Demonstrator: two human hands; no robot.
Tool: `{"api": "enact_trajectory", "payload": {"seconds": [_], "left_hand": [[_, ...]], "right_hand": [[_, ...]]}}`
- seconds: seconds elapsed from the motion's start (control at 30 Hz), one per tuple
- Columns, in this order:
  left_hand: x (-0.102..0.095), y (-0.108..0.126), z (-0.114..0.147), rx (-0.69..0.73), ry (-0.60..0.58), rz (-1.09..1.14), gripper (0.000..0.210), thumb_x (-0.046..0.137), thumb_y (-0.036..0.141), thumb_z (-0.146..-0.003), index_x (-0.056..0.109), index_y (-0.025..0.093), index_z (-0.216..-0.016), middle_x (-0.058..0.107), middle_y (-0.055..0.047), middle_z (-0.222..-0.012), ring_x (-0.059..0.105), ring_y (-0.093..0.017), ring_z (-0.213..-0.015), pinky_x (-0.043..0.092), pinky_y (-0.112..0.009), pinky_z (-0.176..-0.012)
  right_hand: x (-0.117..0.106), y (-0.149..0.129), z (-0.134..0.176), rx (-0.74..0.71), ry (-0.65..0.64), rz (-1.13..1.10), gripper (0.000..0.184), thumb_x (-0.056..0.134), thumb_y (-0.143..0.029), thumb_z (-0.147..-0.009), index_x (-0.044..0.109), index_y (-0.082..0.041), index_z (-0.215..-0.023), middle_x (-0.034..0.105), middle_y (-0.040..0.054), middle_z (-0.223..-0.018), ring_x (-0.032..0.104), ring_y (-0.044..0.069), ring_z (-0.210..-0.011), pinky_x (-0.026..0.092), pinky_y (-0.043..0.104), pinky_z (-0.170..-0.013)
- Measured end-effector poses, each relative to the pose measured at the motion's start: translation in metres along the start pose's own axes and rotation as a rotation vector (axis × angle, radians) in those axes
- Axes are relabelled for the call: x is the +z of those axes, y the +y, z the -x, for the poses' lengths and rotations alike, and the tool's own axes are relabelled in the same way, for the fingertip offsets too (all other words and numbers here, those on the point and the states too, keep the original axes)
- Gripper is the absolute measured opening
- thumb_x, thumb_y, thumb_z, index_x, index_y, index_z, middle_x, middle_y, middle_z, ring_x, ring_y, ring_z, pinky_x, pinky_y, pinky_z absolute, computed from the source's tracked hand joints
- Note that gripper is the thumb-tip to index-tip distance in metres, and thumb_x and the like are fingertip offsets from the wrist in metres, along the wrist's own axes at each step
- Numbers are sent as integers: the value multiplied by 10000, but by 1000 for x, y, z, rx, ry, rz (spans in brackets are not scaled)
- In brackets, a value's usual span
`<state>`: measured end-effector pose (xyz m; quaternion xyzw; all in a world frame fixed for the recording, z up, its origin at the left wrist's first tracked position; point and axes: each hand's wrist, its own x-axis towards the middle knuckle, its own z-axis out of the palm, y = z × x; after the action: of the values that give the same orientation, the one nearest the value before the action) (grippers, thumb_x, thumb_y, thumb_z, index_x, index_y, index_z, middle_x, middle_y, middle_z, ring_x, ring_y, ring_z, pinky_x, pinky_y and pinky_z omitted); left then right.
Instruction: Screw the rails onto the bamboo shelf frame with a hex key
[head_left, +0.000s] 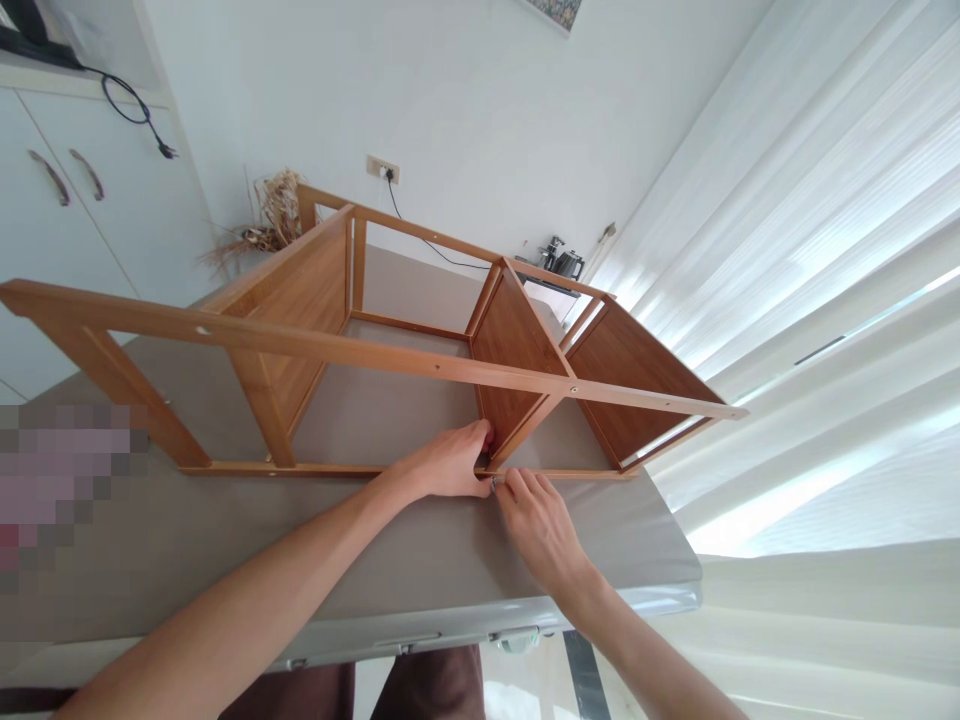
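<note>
Right in the middle of the frame, both bare hands meet at one joint of a wooden frame (360,352), which lies on its side on a grey-covered table (435,570) and stretches from the left edge to well right of centre. The left hand (454,462) grips the lower rail (322,469) just beside the middle panel (517,325), fingers over on the inner side, thumb on the near side. And here's the right hand (536,510), just below and to the right, fingertips pinched together on a small shiny piece (495,482) by that same joint, too covered for its shape to be told. Two more panels are in the frame: a left panel (300,310) standing near the dried plant (277,205), and a right panel (637,370) toward the pale curtains (825,400) that fill the right side. Look up to the top centre: a wall socket (383,168) with a dark cable trailing down behind the woodwork. A dark kettle (568,265) sits beyond the far rail, right of centre. Upper left, a white cabinet (45,250), a black cord (124,95) dangling over its front; lower left, a pinkish patch is blurred into squares.
</note>
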<state>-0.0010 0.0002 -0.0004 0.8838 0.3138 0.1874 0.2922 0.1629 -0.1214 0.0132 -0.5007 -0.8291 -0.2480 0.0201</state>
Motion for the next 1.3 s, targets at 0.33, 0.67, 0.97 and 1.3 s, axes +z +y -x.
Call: {"api": "enact_trajectory", "payload": {"seconds": [0.33,0.67,0.97,1.3], "left_hand": [[-4,1,1,20,-9,3,415,704,393,-701,447,232,-985,684,-81,-1058,700,-287,-924,526,-366,-731],[-2,2,2,5,-15,8,447,714,350,-684,460,234,-1033,689,-82,-1094,698,-291,-955,529,-367,-768],[-3,1,1,16,-8,9,421,707,371,-684,442,238,-981,688,-79,-1070,698,-287,-937,541,-375,-770],[-1,1,2,-7,11,21,411,708,339,-688,461,243,-1002,696,-69,-1064,694,-286,-914,525,-371,-743]], "right_hand": [[-6,-3,-7,-86,13,65,260,534,84,-823,653,-146,-838,571,52,-779,527,222,-707,405,368,-635],[19,2,12,381,26,-650,187,518,-200,-1018,659,-214,-897,606,28,-874,594,172,-766,475,284,-712],[24,-12,17,557,99,-764,244,496,-328,-1022,685,-218,-914,596,7,-768,544,146,-640,439,246,-622],[8,-19,34,729,138,-808,264,464,-400,-1029,677,-247,-1066,742,19,-901,677,161,-717,491,232,-595]]}}
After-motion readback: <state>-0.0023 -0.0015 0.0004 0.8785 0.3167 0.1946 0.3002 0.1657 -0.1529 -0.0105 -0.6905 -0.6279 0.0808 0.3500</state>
